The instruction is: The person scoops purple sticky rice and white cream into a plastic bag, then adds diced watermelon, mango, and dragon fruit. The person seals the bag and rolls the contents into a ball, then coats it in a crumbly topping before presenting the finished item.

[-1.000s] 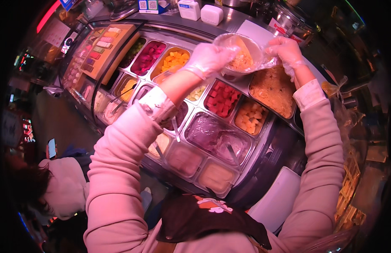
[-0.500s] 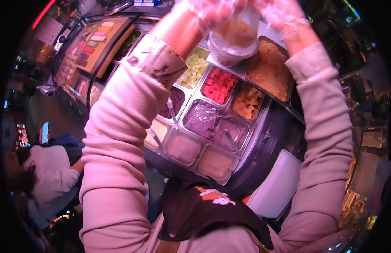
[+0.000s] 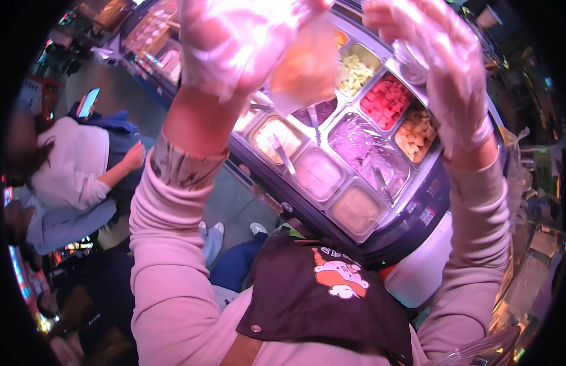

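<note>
My left hand (image 3: 234,49), in a clear plastic glove, is raised at the top, left of centre. Its fingers are closed on a thin see-through bag (image 3: 306,70) with something tan-orange inside, blurred by motion. The bag hangs over the far-left food pans. My right hand (image 3: 444,67), gloved the same way, is raised at the upper right with its fingers stretched out and nothing visible in them. Below and beside it are a white tub (image 3: 411,64), partly hidden, a pan of red cubes (image 3: 386,100) and a pan of orange cubes (image 3: 416,135).
The counter also holds pale green cubes (image 3: 356,72), purple paste (image 3: 368,149) under plastic film, a white pan (image 3: 275,139) with a spoon, a pinkish pan (image 3: 319,174) and a brownish pan (image 3: 358,210). A person with a phone (image 3: 89,102) stands at the left, others nearby.
My hands have moved apart; before, they were together at the bag above the white tub. The left hand has carried the bag left and nearer. The view has shifted and turned.
</note>
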`<state>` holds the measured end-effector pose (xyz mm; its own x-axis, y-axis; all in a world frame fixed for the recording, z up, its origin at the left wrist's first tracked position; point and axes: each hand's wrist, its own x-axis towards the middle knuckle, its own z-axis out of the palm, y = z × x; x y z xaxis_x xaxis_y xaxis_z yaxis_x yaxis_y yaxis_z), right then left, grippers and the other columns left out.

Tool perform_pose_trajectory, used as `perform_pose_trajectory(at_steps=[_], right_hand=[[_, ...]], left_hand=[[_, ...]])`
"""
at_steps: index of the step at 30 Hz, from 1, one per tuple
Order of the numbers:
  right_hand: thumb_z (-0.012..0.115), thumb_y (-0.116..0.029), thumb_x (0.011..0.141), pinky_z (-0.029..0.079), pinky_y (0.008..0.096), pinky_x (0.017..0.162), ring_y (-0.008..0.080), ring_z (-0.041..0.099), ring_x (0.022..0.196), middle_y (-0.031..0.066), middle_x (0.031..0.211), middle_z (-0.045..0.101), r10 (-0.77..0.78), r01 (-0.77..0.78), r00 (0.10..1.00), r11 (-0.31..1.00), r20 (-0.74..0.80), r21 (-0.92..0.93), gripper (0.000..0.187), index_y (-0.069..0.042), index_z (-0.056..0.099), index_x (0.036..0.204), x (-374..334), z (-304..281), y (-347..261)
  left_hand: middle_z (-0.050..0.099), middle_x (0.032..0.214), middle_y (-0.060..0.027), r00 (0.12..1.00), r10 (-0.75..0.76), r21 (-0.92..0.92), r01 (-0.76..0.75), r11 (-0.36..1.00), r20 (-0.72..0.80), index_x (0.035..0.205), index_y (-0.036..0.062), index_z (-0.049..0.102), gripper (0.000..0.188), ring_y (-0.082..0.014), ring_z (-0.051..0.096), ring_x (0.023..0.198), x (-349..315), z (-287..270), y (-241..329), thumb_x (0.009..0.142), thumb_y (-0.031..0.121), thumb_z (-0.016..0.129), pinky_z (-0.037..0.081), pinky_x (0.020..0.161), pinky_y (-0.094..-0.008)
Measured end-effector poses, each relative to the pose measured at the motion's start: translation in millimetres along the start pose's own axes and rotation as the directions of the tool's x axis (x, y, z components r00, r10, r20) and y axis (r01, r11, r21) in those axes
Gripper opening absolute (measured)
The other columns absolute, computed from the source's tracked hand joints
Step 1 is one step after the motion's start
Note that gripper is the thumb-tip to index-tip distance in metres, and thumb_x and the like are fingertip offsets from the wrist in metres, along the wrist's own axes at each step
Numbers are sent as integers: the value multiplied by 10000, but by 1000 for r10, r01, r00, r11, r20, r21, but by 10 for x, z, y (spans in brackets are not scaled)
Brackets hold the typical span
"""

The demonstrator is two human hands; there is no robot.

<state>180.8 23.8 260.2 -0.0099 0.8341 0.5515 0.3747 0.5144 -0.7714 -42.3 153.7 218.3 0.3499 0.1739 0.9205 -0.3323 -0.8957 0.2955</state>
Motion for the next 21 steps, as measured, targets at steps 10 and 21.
perform_pose_trajectory(at_steps=[10,21], right_hand=[[713,-204,991,572,273,725,155,720,799,98,937,752,669,-603,740,614,71,510,262,-3,728,1159,-1525,730,550],[606,-302,1056,576,373,817,288,751,967,215,1106,742,738,-465,651,206,175,861,405,40,636,1271,-1884,706,283]], left_hand=[[654,1204,-178,30,-918,-420,883,210,-395,1407,-90,520,877,-123,560,747,-1447,-1885,556,1014,692,470,421,584,-206],[635,1161,-147,-252,-681,-424,901,94,-688,1365,-61,566,1173,-166,508,769,-2243,-3256,-35,804,958,420,380,664,-262]])
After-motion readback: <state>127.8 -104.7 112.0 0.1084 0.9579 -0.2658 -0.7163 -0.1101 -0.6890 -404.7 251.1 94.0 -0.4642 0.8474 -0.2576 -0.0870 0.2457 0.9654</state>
